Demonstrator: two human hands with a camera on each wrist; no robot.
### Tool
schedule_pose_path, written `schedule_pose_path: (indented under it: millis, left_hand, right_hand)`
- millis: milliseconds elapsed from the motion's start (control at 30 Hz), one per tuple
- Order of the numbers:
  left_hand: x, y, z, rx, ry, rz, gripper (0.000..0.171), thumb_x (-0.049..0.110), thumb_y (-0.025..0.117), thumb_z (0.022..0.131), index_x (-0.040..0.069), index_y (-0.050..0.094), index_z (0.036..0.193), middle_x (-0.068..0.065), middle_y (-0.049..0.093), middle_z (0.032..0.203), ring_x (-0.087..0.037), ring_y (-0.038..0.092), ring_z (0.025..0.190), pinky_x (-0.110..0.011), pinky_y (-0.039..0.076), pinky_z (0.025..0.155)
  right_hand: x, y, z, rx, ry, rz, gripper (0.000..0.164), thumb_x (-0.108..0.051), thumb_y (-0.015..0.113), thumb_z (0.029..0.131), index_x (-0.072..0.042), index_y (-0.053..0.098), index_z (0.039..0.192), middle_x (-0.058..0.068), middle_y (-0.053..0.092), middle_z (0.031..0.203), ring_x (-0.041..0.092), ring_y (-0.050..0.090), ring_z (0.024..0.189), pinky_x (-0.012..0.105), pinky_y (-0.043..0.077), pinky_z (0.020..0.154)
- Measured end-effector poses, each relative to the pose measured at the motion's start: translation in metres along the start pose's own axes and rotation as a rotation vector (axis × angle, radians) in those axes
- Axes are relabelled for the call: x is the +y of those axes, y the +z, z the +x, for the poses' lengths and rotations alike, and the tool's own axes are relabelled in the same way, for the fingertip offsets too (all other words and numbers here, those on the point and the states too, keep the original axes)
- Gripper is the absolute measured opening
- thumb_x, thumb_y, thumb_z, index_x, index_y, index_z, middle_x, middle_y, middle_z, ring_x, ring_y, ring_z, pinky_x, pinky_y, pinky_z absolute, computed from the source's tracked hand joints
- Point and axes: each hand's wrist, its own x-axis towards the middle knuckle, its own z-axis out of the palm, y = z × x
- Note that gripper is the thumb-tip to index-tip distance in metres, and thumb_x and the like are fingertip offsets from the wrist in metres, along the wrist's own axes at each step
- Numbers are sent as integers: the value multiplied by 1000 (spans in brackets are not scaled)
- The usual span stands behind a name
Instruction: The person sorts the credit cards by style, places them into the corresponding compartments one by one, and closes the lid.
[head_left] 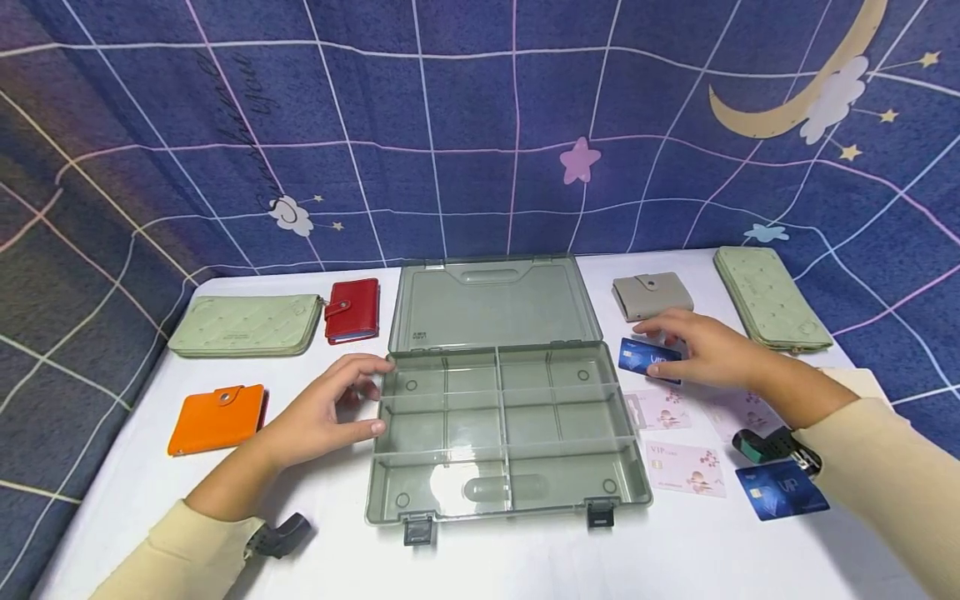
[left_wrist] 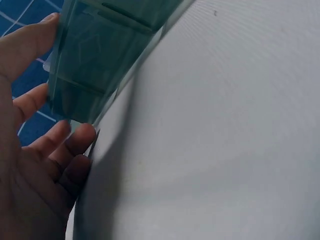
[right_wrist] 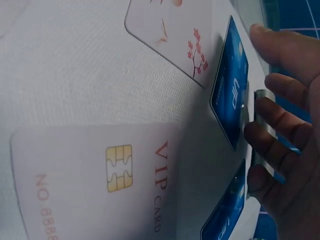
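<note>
A transparent grey-green compartment box (head_left: 442, 517) lies with its lid (head_left: 495, 300) laid back. My left hand (head_left: 322, 412) is at the box's left side, thumb and index fingertips right at the wall, the other fingers loosely bent. In the left wrist view, that hand (left_wrist: 40, 135) shows beside the box (left_wrist: 95, 60). Over a blue VIP card (head_left: 637, 357) to the right of the box is my right hand (head_left: 708, 350), its thumb overlapping the card's lower edge. The right wrist view shows its fingers (right_wrist: 280, 117) spread apart, close to the blue card (right_wrist: 232, 90).
Pink VIP cards (head_left: 686, 469) and another blue card (head_left: 782, 490) lie at the right. A grey card holder (head_left: 652, 293) and green wallet (head_left: 772, 296) stand behind. At left are another green wallet (head_left: 243, 325), a red card holder (head_left: 352, 308) and an orange one (head_left: 217, 419).
</note>
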Motion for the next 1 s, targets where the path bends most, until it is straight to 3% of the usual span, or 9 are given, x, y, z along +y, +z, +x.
schedule_pose_path:
  millis: [100,200,300,500,833,1000]
  left_hand:
    - [-4,3,-1,6,15,-70,66,3,87,87,2,56,145,-9,62,117,-22,61,95,-29,48,82]
    - [-5,6,-3,14,17,-136,67,-2,85,87,0,55,146,-8,60,109,-22,60,94,-27,48,83]
    - [-4,8,-5,27,-7,-155,68,-3,85,87,0,54,148,-9,60,110,-22,62,96,-25,49,84]
    - [0,6,-6,19,-70,-148,70,-1,85,87,2,53,150,-9,61,110,-22,64,91,-26,49,72]
    - [6,4,-9,-11,-253,-266,77,4,85,90,9,48,157,-15,57,121,-23,66,103,-24,55,88]
    - [9,8,-10,1,-276,-317,76,4,83,92,8,47,159,-19,56,126,-25,64,107,-23,55,92]
  right_hand:
    - [2,1,2,-30,39,5,58,-22,90,88,-3,67,139,9,65,120,23,64,102,49,55,86]
    - [3,2,4,-52,61,6,60,-23,91,87,-2,68,138,10,66,119,26,66,105,51,55,89]
    - [4,3,7,-67,71,12,59,-21,92,86,0,68,136,13,66,121,31,68,109,53,57,93]
    - [4,3,11,-98,130,37,54,-15,92,85,1,68,131,16,64,123,34,68,113,53,57,99]
    - [-3,2,21,-125,130,37,48,-10,93,80,4,66,116,14,63,108,26,62,99,52,53,92]
    - [-6,1,22,-142,152,30,49,-11,94,76,3,65,112,14,63,106,26,60,97,52,51,91]
